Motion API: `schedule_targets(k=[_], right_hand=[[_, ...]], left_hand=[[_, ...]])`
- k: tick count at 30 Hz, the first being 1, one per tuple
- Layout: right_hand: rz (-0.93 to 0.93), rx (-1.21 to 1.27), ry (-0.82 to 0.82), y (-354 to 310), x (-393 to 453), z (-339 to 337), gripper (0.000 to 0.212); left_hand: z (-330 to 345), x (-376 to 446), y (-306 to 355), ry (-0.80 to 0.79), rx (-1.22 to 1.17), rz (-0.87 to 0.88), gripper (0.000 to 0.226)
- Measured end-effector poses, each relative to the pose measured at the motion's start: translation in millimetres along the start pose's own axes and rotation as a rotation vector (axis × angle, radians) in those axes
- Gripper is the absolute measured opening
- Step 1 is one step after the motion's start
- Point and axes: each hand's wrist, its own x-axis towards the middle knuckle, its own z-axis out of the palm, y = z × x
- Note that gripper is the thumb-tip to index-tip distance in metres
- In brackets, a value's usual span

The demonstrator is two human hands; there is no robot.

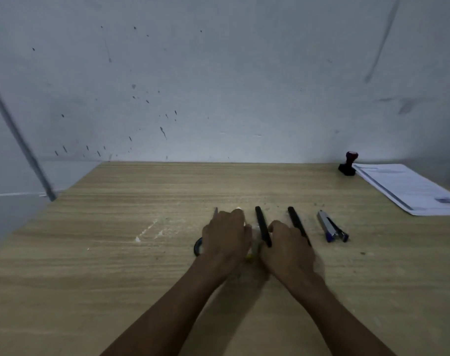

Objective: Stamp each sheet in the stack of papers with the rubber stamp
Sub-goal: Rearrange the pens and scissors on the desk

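While both hands lie knuckles-up on the pale wood-grain worktop [116, 227], the red-handled rubber stamp with its black base [347, 164] stands upright at the far right, touching the far left corner of the stack of white printed papers [409, 188]. Neither hand is near that stack. Left hand [225, 236] covers a pair of scissors [198, 246], of which a black handle loop and a thin metal tip show; whether its grip holds anything cannot be told. Right hand [288, 242] rests between two black pens, with the left black pen [263, 226] beside its thumb and the right black pen [298, 224] partly under its fingers; its grip likewise cannot be told. Between the hands sits a blurred pale object with a yellow end [253, 249]. A grey and blue stapler [331, 227] lies between the right pen and the stack. A grey, dark-spattered wall [218, 73] rises behind the worktop.
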Motion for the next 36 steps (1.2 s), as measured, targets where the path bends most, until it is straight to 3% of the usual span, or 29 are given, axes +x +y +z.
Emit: schedule_targets(k=[5, 14, 17, 25, 31, 33, 36], right_hand=[[-0.004, 0.002, -0.018, -1, 1, 1, 0.032], [-0.017, 0.006, 0.002, 5, 5, 6, 0.025], [-0.026, 0.007, -0.009, 4, 6, 6, 0.026], [-0.032, 0.018, -0.011, 6, 7, 4, 0.027], [-0.03, -0.003, 0.152, 18, 5, -12, 0.031], [0.009, -0.027, 0.209, 30, 8, -19, 0.03], [0.092, -0.071, 0.153, 50, 13, -20, 0.031]], left_hand=[[2, 16, 11, -0.171, 0.113, -0.019, 0.018], [2, 18, 12, -0.176, -0.002, -0.065, 0.004], [1, 18, 14, -0.163, 0.013, -0.08, 0.017], [2, 18, 15, -0.158, 0.03, -0.102, 0.018], [5, 19, 10, -0.132, 0.028, -0.111, 0.036], [4, 17, 7, -0.086, 0.034, -0.104, 0.033], [3, 15, 1, -0.004, 0.005, -0.084, 0.026]])
